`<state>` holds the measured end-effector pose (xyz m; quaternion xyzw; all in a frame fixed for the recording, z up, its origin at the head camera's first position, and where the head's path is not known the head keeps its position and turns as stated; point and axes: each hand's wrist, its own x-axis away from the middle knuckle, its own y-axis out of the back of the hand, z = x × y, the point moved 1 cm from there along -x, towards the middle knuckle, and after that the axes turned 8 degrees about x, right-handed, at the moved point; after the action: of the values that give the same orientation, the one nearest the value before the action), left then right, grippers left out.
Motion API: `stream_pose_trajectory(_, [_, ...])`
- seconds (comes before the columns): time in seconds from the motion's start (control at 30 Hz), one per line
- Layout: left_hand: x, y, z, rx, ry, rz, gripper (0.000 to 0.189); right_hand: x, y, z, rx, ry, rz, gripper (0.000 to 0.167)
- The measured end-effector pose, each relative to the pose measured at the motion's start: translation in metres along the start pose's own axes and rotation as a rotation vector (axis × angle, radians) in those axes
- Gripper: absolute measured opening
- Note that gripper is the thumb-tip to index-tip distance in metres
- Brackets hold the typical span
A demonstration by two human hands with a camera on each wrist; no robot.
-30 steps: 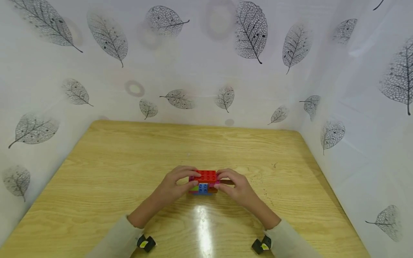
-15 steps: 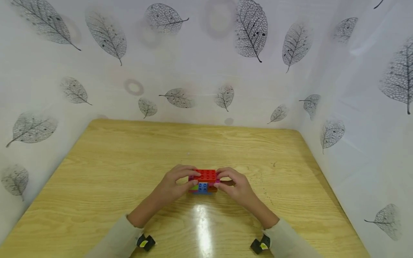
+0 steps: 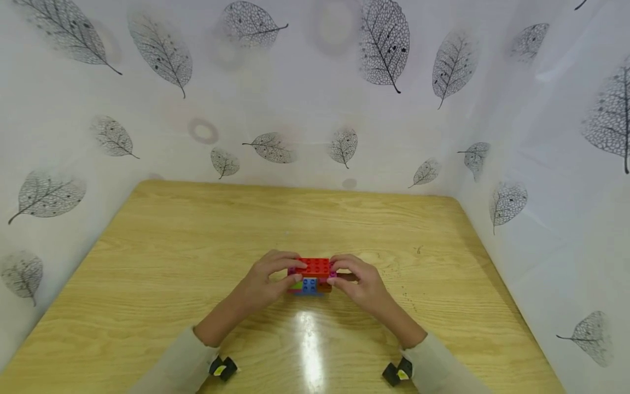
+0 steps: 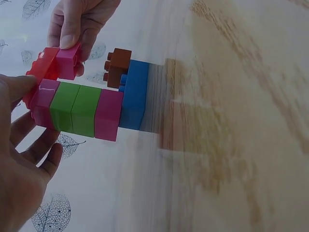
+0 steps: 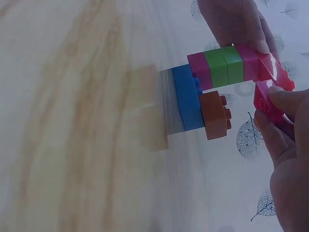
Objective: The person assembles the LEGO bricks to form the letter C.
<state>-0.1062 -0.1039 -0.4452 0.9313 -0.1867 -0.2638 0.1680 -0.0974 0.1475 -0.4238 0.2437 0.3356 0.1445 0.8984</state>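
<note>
A toy-brick structure stands mid-table on a blue base brick [image 4: 135,96]. From one end of the base rises a column of a lower pink brick [image 4: 108,116], two green bricks [image 4: 72,108] and an upper pink brick [image 4: 44,96]. A red brick [image 3: 315,267] lies across the top, its far end overhanging. My left hand [image 3: 266,279] grips the red brick at the column's end, thumb and fingers round it. Under the overhang, my right hand [image 3: 361,279] pinches another pink brick [image 5: 264,100] between thumb and fingers. Below that, apart from it, a brown brick [image 5: 214,116] sits on the base.
The wooden table [image 3: 206,219] reaches out around both arms. White sheeting with a leaf print [image 3: 295,82] closes off the back and both sides. A small black device [image 3: 223,369] hangs at the left cuff, and a similar black device [image 3: 397,372] at the right cuff.
</note>
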Motion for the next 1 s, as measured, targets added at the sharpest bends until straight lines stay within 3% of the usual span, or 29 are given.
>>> stream_pose_trajectory(0.17, [0.000,-0.001,0.001,-0.022,-0.015,-0.006,0.027,0.002,-0.001,-0.003,-0.023,-0.024,0.004,0.022])
stream_pose_trajectory(0.47, [0.001,-0.001,0.002,-0.025,-0.049,-0.012,0.028,0.013,-0.011,-0.033,-0.038,-0.070,0.001,0.025])
stream_pose_trajectory(0.73, [0.001,-0.001,0.002,-0.023,-0.039,-0.011,0.028,0.015,-0.013,-0.038,-0.074,-0.042,-0.011,0.020])
stream_pose_trajectory(1.0, [0.003,-0.002,0.004,-0.053,-0.049,-0.027,0.033,0.013,-0.011,-0.036,-0.072,-0.084,0.009,0.025])
